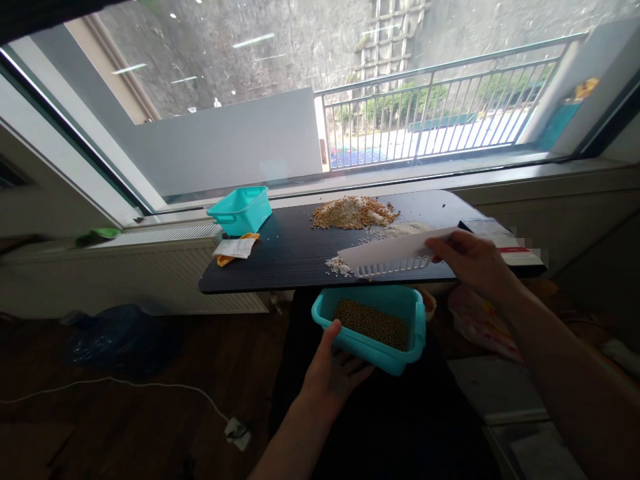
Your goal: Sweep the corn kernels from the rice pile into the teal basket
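Note:
My left hand point(334, 373) grips the near left side of a turquoise plastic bin point(395, 360), thumb over its rim. Small greenish-brown beans point(373, 323) cover the bin's bottom. The bin is held just below the front edge of a dark tabletop point(285, 257). My right hand point(473, 257) pinches one end of a flat white plastic piece with a row of slots point(395, 255), held on edge over the tabletop. By its left end lies a little heap of white grains point(340, 267). Farther back are a spread of white grains point(407, 230) and a mixed pile of yellow kernels and white grains point(355, 212).
Another turquoise bin point(245, 210) stands at the tabletop's back left, near a white and orange cloth or packet point(236, 249). A box point(505, 243) lies at the right end. Behind runs a window; on the floor are a power strip point(237, 433) and a large blue bottle point(123, 337).

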Demonstrator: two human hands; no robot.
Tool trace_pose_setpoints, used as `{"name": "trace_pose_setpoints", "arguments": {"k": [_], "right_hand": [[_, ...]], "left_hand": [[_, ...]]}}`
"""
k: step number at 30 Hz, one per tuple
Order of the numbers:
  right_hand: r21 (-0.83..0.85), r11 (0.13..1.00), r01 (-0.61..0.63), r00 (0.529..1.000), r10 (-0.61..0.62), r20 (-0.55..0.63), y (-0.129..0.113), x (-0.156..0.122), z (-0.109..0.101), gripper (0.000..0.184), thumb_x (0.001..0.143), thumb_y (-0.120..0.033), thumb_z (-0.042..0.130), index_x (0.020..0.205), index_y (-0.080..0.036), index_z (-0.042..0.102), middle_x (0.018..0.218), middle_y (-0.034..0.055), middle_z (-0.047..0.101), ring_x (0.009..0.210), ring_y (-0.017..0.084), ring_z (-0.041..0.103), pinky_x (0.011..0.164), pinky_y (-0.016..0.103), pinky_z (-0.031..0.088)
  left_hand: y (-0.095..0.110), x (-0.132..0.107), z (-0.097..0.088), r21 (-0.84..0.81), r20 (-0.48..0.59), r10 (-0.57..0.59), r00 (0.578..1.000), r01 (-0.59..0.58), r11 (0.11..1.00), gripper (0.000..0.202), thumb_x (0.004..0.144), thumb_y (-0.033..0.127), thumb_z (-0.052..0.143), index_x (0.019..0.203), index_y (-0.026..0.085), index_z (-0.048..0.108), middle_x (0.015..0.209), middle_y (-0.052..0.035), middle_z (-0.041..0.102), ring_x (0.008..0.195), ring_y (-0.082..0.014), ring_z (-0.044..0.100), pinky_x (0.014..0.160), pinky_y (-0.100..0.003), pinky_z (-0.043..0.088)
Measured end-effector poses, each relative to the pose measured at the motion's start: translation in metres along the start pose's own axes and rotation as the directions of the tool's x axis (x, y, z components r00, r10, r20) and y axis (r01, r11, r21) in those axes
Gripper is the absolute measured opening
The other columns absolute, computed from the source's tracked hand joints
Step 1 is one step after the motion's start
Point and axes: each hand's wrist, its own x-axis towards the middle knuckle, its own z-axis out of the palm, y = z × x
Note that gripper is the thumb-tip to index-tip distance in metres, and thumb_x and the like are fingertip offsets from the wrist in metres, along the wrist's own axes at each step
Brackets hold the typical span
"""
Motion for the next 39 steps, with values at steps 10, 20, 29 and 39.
{"name": "trace_pose_setpoints", "arguments": {"k": [10, 20, 29, 39], "right_hand": [[0.097, 0.995, -0.022, 0.988, 0.036, -0.149, 0.000, 0.002, 0.007, 0.031, 0.068, -0.050, 0.071, 0.071, -0.020, 0.063, 0.057, 0.0005, 0.063, 0.053, 0.013, 0.055, 0.052, 0.027, 0.044], [0.073, 0.996, 0.041, 0.998, -0.038, -0.044, -0.011, 0.030, 0.055, 0.026, 0.073, -0.044, 0.064, 0.069, -0.019, 0.061, 0.055, -0.0026, 0.058, 0.053, 0.012, 0.054, 0.050, 0.024, 0.041], [0.161, 0.986, 0.036, 0.999, -0.032, -0.027, -0.009, 0.027, 0.050, 0.031, 0.071, -0.049, 0.068, 0.073, -0.018, 0.064, 0.062, -0.0013, 0.062, 0.052, 0.010, 0.054, 0.051, 0.024, 0.047], [0.173, 0.985, -0.015, 1.000, 0.012, 0.016, -0.011, 0.024, 0.049, 0.030, 0.070, -0.049, 0.070, 0.072, -0.019, 0.065, 0.063, -0.0015, 0.063, 0.048, 0.008, 0.051, 0.047, 0.022, 0.046]], "left_hand": [[-0.002, 0.005, -0.003, -0.014, 0.001, -0.004, 1.000, 0.004, 1.000, 0.060, 0.085, 0.051, 0.057, 0.130, 0.013, 0.048, 0.127, -0.0190, 0.057, 0.116, -0.0350, 0.058, 0.093, -0.047, 0.052], [0.005, 0.003, -0.012, -0.053, 0.001, 0.014, 1.000, -0.014, 0.999, 0.061, 0.083, 0.050, 0.060, 0.130, 0.014, 0.050, 0.128, -0.0186, 0.056, 0.118, -0.0351, 0.057, 0.094, -0.048, 0.050], [0.005, 0.005, -0.012, -0.027, 0.002, 0.010, 1.000, -0.010, 1.000, 0.060, 0.083, 0.051, 0.059, 0.129, 0.013, 0.050, 0.126, -0.0186, 0.057, 0.116, -0.0343, 0.058, 0.093, -0.048, 0.051], [0.005, 0.003, -0.011, -0.034, 0.013, 0.010, 1.000, -0.010, 0.999, 0.060, 0.084, 0.051, 0.059, 0.129, 0.014, 0.050, 0.130, -0.0178, 0.055, 0.118, -0.0352, 0.057, 0.096, -0.048, 0.049]]}}
